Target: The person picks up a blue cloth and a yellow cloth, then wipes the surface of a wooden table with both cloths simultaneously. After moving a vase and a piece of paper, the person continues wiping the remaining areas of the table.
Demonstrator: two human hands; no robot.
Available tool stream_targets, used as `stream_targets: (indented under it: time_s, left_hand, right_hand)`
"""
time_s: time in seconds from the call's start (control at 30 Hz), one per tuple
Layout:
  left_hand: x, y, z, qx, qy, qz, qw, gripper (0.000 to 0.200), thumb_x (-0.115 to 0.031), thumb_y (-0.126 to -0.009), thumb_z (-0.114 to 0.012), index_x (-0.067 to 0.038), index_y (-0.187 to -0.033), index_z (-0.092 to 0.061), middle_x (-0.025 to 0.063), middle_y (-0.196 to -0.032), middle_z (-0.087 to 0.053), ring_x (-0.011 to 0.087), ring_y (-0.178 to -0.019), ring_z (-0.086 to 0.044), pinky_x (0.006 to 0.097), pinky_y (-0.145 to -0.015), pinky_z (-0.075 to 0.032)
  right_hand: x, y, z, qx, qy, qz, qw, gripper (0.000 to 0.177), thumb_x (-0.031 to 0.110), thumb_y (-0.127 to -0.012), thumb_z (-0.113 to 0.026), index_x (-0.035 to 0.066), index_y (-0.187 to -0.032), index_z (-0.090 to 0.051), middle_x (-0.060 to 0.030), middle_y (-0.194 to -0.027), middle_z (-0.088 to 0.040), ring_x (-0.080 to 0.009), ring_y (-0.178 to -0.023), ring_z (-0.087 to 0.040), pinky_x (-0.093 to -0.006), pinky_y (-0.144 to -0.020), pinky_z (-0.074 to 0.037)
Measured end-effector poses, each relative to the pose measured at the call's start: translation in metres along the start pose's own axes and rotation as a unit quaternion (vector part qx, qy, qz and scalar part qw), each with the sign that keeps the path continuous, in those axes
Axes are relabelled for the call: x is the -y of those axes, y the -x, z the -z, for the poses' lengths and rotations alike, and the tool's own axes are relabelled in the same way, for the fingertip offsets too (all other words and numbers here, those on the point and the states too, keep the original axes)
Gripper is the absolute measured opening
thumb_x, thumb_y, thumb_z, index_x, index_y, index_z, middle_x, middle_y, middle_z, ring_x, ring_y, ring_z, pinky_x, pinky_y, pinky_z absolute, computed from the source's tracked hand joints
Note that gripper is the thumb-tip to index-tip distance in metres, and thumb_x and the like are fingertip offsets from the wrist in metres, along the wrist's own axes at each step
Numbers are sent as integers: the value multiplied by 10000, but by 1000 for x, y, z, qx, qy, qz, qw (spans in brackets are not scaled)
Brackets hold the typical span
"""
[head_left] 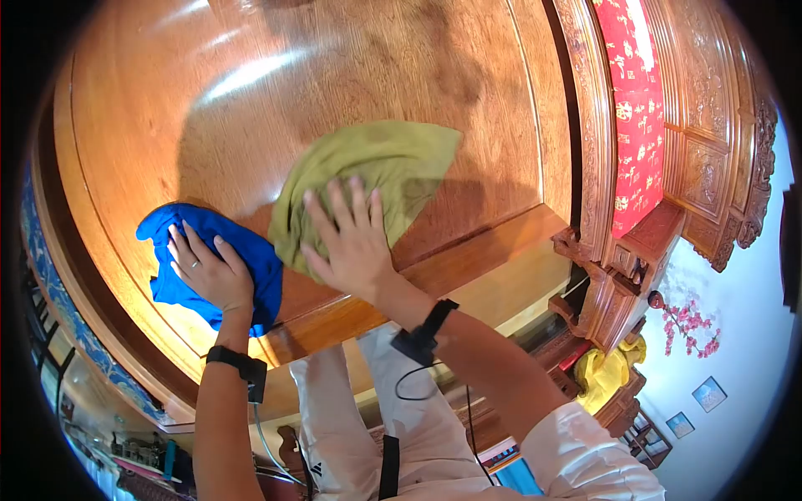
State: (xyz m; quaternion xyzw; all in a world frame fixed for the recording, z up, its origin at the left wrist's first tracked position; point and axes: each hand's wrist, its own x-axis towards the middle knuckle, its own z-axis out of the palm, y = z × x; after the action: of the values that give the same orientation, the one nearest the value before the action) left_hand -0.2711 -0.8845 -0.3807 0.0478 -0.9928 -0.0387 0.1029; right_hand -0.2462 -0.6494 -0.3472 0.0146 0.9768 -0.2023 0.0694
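My left hand lies on a crumpled blue cloth near the left front of the polished wooden surface. Its fingers are stretched out, with a ring on one of them. To the right, my right hand presses flat on an olive-yellow cloth, fingers spread. This second cloth fans out beyond the fingertips, and its left edge comes close to the blue one. Both palms face down, so the undersides of the cloths are hidden. Each wrist wears a black strap with a small box and a cable.
A carved wooden seat with a red patterned cushion stands along the right. Yellow fabric and pink blossoms are at lower right. A blue patterned edge curves along the left. Thin cables hang near my legs.
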Motion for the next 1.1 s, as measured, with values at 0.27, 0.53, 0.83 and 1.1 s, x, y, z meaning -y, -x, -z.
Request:
stream_targets:
  time_s: [0.27,0.53,0.83,1.1]
  left_hand:
    - [1,0,4,18,-9,10,1000,550,-318,-1029,-471,-45,-1505,-447,169,-1610,-368,406,-1475,-334,586,-1179,-247]
    - [-2,-1,4,-11,6,3,1000,527,-317,-1026,-481,-36,-1472,-495,175,-1576,-425,413,-1445,-386,584,-1171,-263]
    - [1,1,-3,-18,-4,15,1000,550,-376,-1021,-480,-97,-1495,-485,155,-1581,-424,403,-1459,-367,596,-1167,-270]
    - [9,11,1,-3,15,-12,1000,582,-391,-1030,-457,-111,-1539,-431,160,-1606,-383,410,-1473,-343,595,-1172,-259]
  right_hand:
    - [-149,43,62,26,54,-7,998,720,422,-948,-589,83,-1549,-384,-224,-1585,-355,-454,-1492,-247,-613,-1187,-188]
    - [-186,40,42,-145,105,-281,943,731,370,-979,-534,-25,-1551,-308,-321,-1590,-284,-521,-1492,-190,-611,-1210,-128]
    - [49,108,-32,-4,43,-58,997,740,383,-904,-600,3,-1509,-411,-309,-1569,-308,-547,-1474,-212,-722,-1151,-166]
    - [-49,169,-9,93,27,83,992,688,345,-830,-685,106,-1452,-517,-229,-1567,-365,-481,-1478,-254,-652,-1173,-218]
